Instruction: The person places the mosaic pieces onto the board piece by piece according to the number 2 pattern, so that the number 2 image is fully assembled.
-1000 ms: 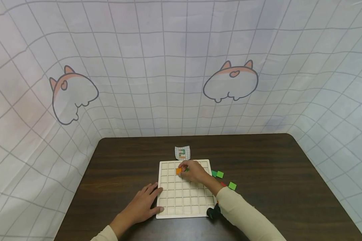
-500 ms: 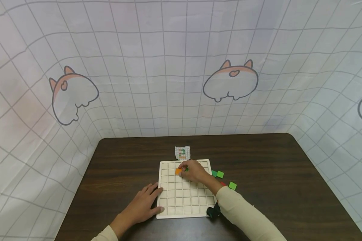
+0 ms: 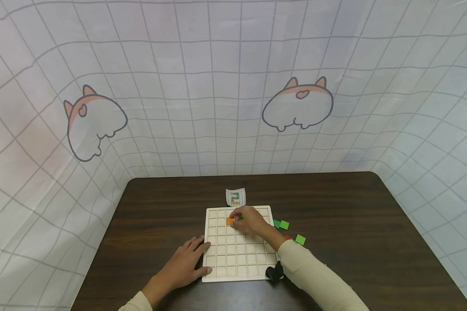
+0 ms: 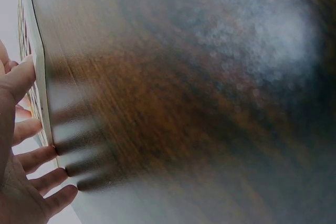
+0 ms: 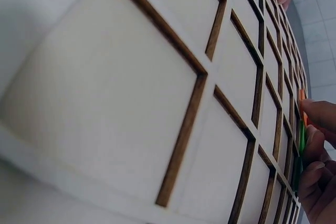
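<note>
A cream square board [image 3: 231,261] with a raised grid lies on the dark table. My right hand [image 3: 251,221] reaches over its upper part, thumb and index finger pinching the right side of an orange square tile [image 3: 229,221]. A green tile [image 3: 240,219] is partly hidden under that hand. In the right wrist view, the fingertips meet the orange tile [image 5: 302,95] on the grid, with the green tile [image 5: 302,136] beside it. My left hand [image 3: 183,263] rests at the board's left edge, thumb and fingers spread, touching the rim; the left wrist view shows the fingers extended.
Right of the board lie a dark green tile [image 3: 276,223], two light green tiles [image 3: 284,225] and a red tile [image 3: 288,237] partly behind the right forearm. A small printed paper [image 3: 235,197] sits behind the board. Grid-patterned curtains [image 3: 225,108] enclose the dark wooden table [image 3: 159,207].
The orange tile has shifted very slightly to the left under my right fingers since one second ago. Both hands stay almost in place.
</note>
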`<state>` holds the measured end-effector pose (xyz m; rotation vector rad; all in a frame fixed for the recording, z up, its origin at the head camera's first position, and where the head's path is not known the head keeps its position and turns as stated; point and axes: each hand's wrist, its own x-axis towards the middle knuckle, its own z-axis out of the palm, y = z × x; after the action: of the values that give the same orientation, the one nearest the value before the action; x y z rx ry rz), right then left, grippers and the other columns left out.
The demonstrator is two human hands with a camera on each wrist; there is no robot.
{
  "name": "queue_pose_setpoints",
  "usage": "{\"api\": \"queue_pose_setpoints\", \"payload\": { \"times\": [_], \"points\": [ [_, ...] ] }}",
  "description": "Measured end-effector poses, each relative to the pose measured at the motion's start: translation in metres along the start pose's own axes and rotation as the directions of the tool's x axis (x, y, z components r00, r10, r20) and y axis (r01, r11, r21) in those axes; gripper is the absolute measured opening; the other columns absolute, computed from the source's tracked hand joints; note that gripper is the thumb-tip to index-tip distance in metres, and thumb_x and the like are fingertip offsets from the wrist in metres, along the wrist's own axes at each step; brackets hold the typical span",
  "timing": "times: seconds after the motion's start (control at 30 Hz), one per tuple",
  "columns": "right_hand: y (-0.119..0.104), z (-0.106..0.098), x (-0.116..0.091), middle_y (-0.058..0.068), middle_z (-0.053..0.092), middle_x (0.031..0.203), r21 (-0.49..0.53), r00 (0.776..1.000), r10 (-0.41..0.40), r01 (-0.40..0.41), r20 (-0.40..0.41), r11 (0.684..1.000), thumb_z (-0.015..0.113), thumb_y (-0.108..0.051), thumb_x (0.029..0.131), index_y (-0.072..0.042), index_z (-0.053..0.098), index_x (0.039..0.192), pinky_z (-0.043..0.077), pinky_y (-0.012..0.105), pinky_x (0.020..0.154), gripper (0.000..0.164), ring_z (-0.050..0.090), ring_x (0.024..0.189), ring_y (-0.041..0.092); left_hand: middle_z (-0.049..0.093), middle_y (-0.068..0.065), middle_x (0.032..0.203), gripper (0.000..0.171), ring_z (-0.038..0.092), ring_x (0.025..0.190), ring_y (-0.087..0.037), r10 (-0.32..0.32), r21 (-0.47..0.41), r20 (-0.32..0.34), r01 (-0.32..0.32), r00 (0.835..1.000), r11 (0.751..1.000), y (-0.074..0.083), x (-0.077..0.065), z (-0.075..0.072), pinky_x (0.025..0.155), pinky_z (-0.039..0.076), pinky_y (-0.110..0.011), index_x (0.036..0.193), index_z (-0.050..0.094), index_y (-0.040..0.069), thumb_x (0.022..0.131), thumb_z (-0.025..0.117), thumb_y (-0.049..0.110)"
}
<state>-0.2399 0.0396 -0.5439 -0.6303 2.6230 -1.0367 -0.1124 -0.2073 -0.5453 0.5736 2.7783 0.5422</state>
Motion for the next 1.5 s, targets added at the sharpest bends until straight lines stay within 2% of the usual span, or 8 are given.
{"api": "queue_pose_setpoints", "payload": {
  "times": [0.47,0.87,1.13,1.37,1.5],
  "points": [
    [-0.002,0.000,0.000,-0.007,0.064,0.085,0.013,1.000,0.026,-0.026,0.009,1.000,0.074,-0.021,0.091,-0.013,0.076,0.111,0.045,0.028,0.068,0.022,0.054,0.076,0.009,0.037,-0.019,0.158,0.071,0.036,0.143,-0.046,-0.003,0.000,0.003,0.003,1.000,1.000,0.000,0.000,-0.002,0.103,0.037,-0.071,0.149,0.047,0.014,0.093,0.066,0.053],
    [0.002,-0.008,-0.011,-0.003,0.067,0.089,0.033,0.999,-0.053,0.053,-0.003,0.998,0.074,-0.021,0.092,-0.008,0.072,0.113,0.047,0.032,0.072,0.024,0.058,0.080,0.010,0.039,-0.020,0.157,0.071,0.038,0.142,-0.046,0.006,0.012,-0.006,-0.006,1.000,1.000,-0.002,-0.001,0.000,0.102,0.038,-0.071,0.148,0.048,0.013,0.093,0.066,0.053],
    [0.024,-0.020,-0.026,-0.004,0.065,0.089,0.064,0.996,-0.081,0.082,-0.022,0.995,0.072,-0.022,0.094,-0.008,0.071,0.113,0.042,0.026,0.066,0.024,0.052,0.068,0.010,0.038,-0.019,0.157,0.071,0.037,0.143,-0.046,-0.003,-0.001,0.010,0.003,1.000,1.000,0.000,-0.001,0.002,0.103,0.037,-0.070,0.148,0.048,0.013,0.092,0.066,0.054],
    [0.043,-0.040,-0.041,-0.005,0.066,0.091,0.041,0.996,-0.066,0.068,-0.058,0.997,0.070,-0.024,0.095,-0.010,0.073,0.110,0.047,0.026,0.070,0.021,0.054,0.080,0.010,0.039,-0.019,0.157,0.071,0.037,0.143,-0.046,0.000,0.005,-0.001,0.000,1.000,1.000,0.000,-0.001,0.003,0.103,0.037,-0.070,0.148,0.048,0.014,0.092,0.067,0.053],
    [0.055,-0.055,-0.051,-0.005,0.066,0.094,0.029,0.995,-0.072,0.074,-0.068,0.997,0.068,-0.024,0.097,-0.010,0.074,0.113,0.047,0.025,0.066,0.022,0.053,0.074,0.010,0.039,-0.018,0.157,0.072,0.038,0.143,-0.045,-0.007,0.007,0.006,0.007,1.000,1.000,0.000,0.000,0.002,0.103,0.037,-0.070,0.148,0.048,0.014,0.092,0.067,0.054]
  ]
}}
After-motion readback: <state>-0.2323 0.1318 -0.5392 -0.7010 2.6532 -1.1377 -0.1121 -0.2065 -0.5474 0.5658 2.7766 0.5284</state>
